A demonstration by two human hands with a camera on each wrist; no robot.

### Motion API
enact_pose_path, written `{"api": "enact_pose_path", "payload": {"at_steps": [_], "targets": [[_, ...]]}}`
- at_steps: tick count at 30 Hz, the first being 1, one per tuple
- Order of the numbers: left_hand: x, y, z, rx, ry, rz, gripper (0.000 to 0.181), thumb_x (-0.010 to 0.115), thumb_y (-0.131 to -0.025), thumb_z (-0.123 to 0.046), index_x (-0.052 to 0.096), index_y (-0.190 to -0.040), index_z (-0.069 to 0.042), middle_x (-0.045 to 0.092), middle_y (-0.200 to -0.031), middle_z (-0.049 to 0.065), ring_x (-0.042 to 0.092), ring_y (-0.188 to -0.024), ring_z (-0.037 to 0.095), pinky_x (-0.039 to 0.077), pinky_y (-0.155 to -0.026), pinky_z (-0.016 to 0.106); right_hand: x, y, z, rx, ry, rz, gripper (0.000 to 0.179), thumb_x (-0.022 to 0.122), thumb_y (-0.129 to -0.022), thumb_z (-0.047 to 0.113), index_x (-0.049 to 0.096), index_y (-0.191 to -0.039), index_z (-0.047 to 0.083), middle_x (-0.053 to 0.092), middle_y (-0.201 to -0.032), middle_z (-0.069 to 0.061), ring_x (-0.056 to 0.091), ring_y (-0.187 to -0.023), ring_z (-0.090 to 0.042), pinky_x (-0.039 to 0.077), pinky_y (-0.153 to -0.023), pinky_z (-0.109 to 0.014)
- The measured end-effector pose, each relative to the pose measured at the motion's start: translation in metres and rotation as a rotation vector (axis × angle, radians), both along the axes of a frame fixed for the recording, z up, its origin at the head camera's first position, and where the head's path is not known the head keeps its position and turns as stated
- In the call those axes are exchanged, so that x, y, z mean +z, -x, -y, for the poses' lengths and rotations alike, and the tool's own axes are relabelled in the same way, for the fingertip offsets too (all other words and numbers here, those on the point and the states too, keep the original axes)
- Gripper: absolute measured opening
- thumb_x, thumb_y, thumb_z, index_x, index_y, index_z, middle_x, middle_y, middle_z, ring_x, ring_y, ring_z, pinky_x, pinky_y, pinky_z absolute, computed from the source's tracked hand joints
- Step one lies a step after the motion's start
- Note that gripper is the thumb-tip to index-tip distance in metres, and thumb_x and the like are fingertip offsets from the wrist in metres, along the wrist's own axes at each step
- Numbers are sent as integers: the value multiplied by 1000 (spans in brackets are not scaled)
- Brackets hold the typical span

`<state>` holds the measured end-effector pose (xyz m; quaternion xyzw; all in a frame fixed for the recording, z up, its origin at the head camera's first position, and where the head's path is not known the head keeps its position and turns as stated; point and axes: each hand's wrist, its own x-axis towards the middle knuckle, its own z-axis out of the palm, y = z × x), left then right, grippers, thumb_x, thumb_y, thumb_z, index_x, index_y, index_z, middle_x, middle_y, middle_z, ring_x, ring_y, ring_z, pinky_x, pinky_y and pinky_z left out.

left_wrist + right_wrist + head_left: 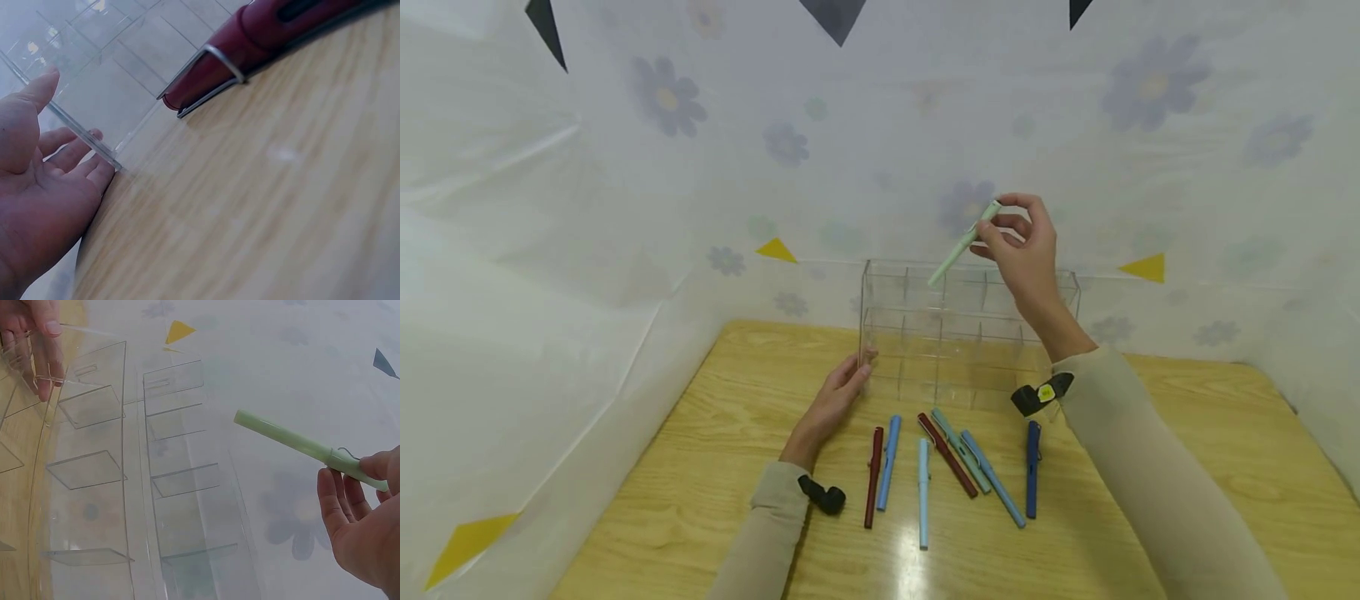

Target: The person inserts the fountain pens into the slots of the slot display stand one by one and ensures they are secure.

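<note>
My right hand (1026, 250) pinches a light green pen (962, 246) by its clip end, up over the clear acrylic organizer (940, 317). The pen slants down to the left; in the right wrist view its free end (240, 417) points at the divided compartments, apart from them. At the organizer's left side, my left hand (835, 400) holds the edge, thumb and fingers on either side of the clear wall (87, 137). On the table in front lie a dark red pen (874, 477) and a blue pen (889, 462), closest to the left hand.
More pens lie before the organizer: a pale blue pen (923, 493), another dark red pen (947, 454), a grey-green pen (961, 450), a mid-blue pen (992, 478) and a navy pen (1032, 471). A flowered sheet (880, 125) hangs behind the wooden table (700, 467).
</note>
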<state>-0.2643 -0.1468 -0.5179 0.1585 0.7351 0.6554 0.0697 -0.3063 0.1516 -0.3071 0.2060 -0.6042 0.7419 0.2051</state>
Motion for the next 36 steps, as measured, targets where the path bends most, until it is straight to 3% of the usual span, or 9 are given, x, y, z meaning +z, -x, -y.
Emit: {"api": "enact_pose_path", "payload": {"at_steps": [6,13,23,36], "targets": [[-1,-1,0,-1,-13,-7,56,45,-112,-38,38,-159,-9,37,-162,10,32,-149,28,29,-117,54,5,16,10,-33,5,11,34,68,-97,0,55,-128,-2,67,-103,-17,73,-84,-26,60,-79,-34],[-2,0,0,-4,-23,-15,56,46,-112,-36,38,-158,-5,37,-162,10,30,-150,28,26,-119,53,-2,30,17,-43,5,78,27,68,-96,-3,58,-121,1,69,-99,-16,74,-84,-23,60,-77,-33],[0,-2,-3,-14,-29,-24,54,46,-112,-35,40,-158,-7,38,-162,10,32,-150,29,27,-119,53,-14,31,15,-27,-120,151,27,67,-98,0,57,-122,-5,67,-96,-14,74,-78,-17,60,-78,-30],[0,-3,-5,-28,-34,-10,56,45,-112,-36,36,-159,-8,35,-163,10,32,-150,28,28,-118,53,-26,34,2,10,-273,206,28,65,-101,5,56,-125,-7,70,-102,-23,75,-88,-27,60,-80,-34]]}}
